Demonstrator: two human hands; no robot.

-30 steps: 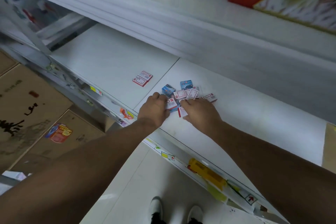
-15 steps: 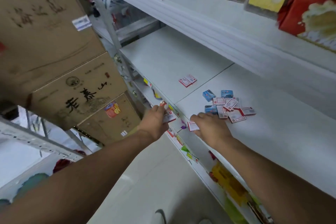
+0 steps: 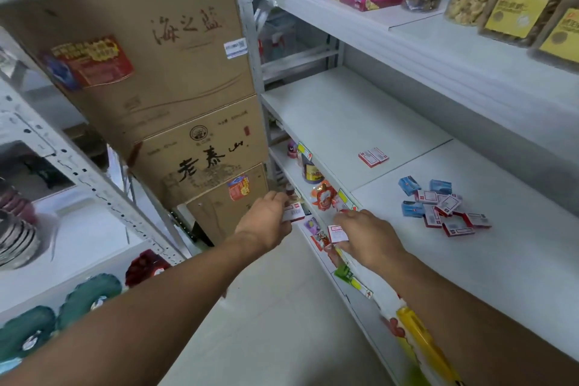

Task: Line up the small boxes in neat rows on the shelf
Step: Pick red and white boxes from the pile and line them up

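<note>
A loose pile of small red-and-white and blue boxes (image 3: 441,208) lies on the white shelf (image 3: 501,260). Two red-and-white boxes (image 3: 373,157) lie side by side further left on the same shelf. My left hand (image 3: 266,222) is off the shelf's front edge, out over the aisle, and grips one small red-and-white box (image 3: 294,212). My right hand (image 3: 365,236) hovers at the front edge and pinches another small red-and-white box (image 3: 337,233). Both hands are left of the pile and apart from it.
Stacked cardboard cartons (image 3: 175,88) stand to the left of the shelf unit. An upper shelf (image 3: 407,37) carries snack packs and jars. A lower shelf (image 3: 313,194) holds small packets and a yellow item (image 3: 423,341). Another metal rack (image 3: 78,172) stands at far left.
Both hands have pulled back from the pile toward the shelf's front edge, each carrying a small box. The view has swung up and left, bringing the cartons and upper shelf into sight.
</note>
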